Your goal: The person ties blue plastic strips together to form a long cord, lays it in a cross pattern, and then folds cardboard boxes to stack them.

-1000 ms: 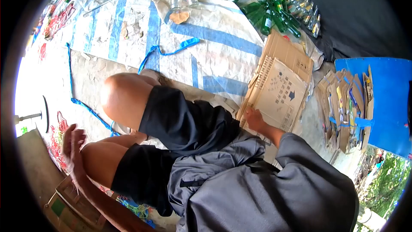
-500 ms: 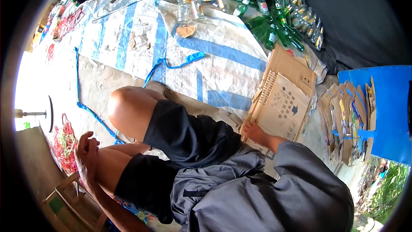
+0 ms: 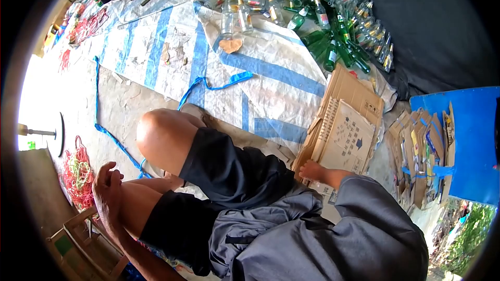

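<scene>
On my right, a stack of flattened cardboard [image 3: 341, 130] lies on the floor, its upper sheet printed with dark characters and a cap mark. My right hand [image 3: 312, 170] is at the stack's near edge, fingers curled against the board; the fingertips are partly hidden. A gap shows between the layers beside it. My left hand [image 3: 108, 190] rests by my thigh with loosely bent fingers, holding nothing. A blue strap [image 3: 117, 143] runs along the floor in front of my knees.
Glass bottles [image 3: 291, 0] are heaped at the back on a white-and-blue striped sheet [image 3: 172, 57]. A tied cardboard bundle [image 3: 422, 151] leans by a blue panel [image 3: 476, 145] at right. Red twine [image 3: 78, 177] and a wooden stool [image 3: 86, 239] are at left. Another person sits at upper left.
The view has shifted slightly. At my right hand, the near edge of the upper cardboard has lifted a little, showing more of a gap. My left hand stays by my thigh.
</scene>
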{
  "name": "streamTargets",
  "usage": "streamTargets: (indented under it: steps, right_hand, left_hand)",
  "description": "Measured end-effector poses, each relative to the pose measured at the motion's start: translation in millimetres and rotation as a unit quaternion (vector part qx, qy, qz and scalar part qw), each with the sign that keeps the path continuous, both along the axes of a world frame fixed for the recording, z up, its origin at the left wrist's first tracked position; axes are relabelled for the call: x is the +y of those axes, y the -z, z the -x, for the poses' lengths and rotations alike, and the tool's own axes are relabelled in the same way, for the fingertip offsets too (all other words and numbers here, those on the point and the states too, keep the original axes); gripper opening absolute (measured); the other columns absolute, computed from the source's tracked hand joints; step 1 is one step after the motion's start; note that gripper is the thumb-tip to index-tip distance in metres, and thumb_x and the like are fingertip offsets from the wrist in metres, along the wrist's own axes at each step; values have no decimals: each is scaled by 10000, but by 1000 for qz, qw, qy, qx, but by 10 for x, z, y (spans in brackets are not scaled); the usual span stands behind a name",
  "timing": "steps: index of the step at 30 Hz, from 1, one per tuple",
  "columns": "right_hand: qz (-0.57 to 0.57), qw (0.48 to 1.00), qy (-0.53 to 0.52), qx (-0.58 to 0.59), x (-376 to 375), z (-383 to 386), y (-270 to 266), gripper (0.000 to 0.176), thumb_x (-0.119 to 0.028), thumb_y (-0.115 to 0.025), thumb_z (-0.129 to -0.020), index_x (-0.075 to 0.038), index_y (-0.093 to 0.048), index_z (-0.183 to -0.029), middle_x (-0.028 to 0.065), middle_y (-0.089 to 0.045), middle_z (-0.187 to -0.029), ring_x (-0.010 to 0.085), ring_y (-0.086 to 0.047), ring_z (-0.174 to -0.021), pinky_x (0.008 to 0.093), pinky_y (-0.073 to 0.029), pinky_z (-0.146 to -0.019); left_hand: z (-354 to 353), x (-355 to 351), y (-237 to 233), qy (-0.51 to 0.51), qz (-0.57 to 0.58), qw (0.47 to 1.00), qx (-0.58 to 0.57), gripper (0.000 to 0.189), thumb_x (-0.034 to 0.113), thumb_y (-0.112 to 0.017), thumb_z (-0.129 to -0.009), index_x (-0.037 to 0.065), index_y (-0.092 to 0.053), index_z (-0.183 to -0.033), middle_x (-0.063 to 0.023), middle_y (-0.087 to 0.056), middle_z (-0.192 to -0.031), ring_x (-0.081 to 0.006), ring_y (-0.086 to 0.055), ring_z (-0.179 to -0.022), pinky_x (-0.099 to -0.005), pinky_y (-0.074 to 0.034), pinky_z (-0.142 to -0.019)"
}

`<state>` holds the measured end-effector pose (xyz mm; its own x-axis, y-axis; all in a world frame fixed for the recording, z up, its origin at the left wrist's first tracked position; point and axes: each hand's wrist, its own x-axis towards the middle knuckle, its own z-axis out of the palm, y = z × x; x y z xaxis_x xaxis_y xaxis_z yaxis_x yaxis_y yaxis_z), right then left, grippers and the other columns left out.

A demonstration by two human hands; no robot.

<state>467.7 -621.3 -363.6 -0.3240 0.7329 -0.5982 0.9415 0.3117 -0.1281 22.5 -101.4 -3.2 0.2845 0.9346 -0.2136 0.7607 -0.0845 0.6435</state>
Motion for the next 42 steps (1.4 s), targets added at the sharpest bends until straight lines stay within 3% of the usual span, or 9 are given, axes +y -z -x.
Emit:
streamTargets:
  steps: [4, 7, 10, 19, 27, 29, 35, 39, 42]
  right_hand:
    - [72, 997, -34, -19, 25, -57, 4, 358, -353, -826, -632, -231, -631, -906, -14, -669, -885, 229, -642, -948, 395, -406, -804]
    - [58, 995, -75, 29, 118, -144, -186, 130, -320, -727, -796, -266, -669, -899, -17, -700, -864, 223, -681, -919, 416, -430, -756]
    - [196, 978, -66, 11, 298, -162, -321, 574, -479, -913, -499, -263, -660, -967, 6, -698, -978, 242, -646, -1022, 417, -417, -810]
    - [253, 960, -109, -54, 1116, -348, -310, 556, -551, -923, -502, -266, -746, -945, -15, -742, -991, 238, -686, -1017, 433, -456, -832]
    - [116, 981, -120, -98, 1975, -206, 72, 138, -308, -802, -666, -255, -763, -787, -38, -725, -793, 205, -701, -847, 405, -452, -744]
    - [11, 992, -88, -94, 2195, -136, -218, 36, -279, -735, -743, -244, -740, -745, -29, -704, -761, 205, -693, -812, 405, -447, -729]
    - [-176, 983, -36, -45, 2338, -112, 104, 45, -247, -685, -797, -259, -721, -772, -28, -649, -808, 206, -651, -855, 397, -440, -806]
    - [-142, 990, 18, -1, 2344, -73, -137, 88, -184, -735, -759, -193, -722, -846, 9, -635, -932, 218, -622, -995, 438, -439, -892]
    - [-134, 986, 100, 4, 2214, -34, -33, 295, -175, -814, -664, -173, -694, -934, 46, -601, -1001, 252, -599, -1029, 432, -460, -880]
  left_hand:
    - [20, 6, -16, 1, -1, 1000, -3, 299, 144, -586, -947, 10, -660, -1204, -126, -708, -822, -180, -664, -796, -323, -530, -775]
    - [17, 2, -35, 7, -7, 1000, 1, 305, 147, -585, -943, 7, -660, -1204, -128, -710, -821, -182, -666, -792, -326, -531, -771]
    - [60, -6, 6, 12, -16, 1000, -4, 311, 150, -583, -940, 4, -660, -1203, -131, -711, -815, -185, -670, -789, -330, -532, -768]
    - [29, -1, -20, -2, -10, 1000, -16, 313, 155, -574, -940, -2, -665, -1196, -143, -716, -812, -192, -669, -785, -334, -530, -763]
    - [3, -35, 6, -16, -23, 1000, -5, 297, 150, -584, -952, 11, -674, -1199, -122, -699, -795, -164, -628, -745, -316, -514, -748]
    - [-1, -32, 0, -15, -18, 1000, -3, 296, 145, -585, -955, 13, -671, -1207, -112, -690, -791, -154, -610, -735, -311, -503, -735]
    - [29, -17, 4, -19, -8, 1000, 5, 299, 138, -579, -968, 11, -656, -1228, -91, -670, -790, -138, -582, -736, -298, -484, -721]
    - [33, 8, 18, -3, -11, 1000, 8, 287, 133, -574, -978, 9, -655, -1223, -85, -665, -789, -134, -578, -739, -294, -481, -727]
    - [-10, -18, 4, -8, -23, 999, 26, 283, 133, -574, -983, 4, -655, -1221, -81, -663, -789, -131, -575, -737, -292, -480, -731]
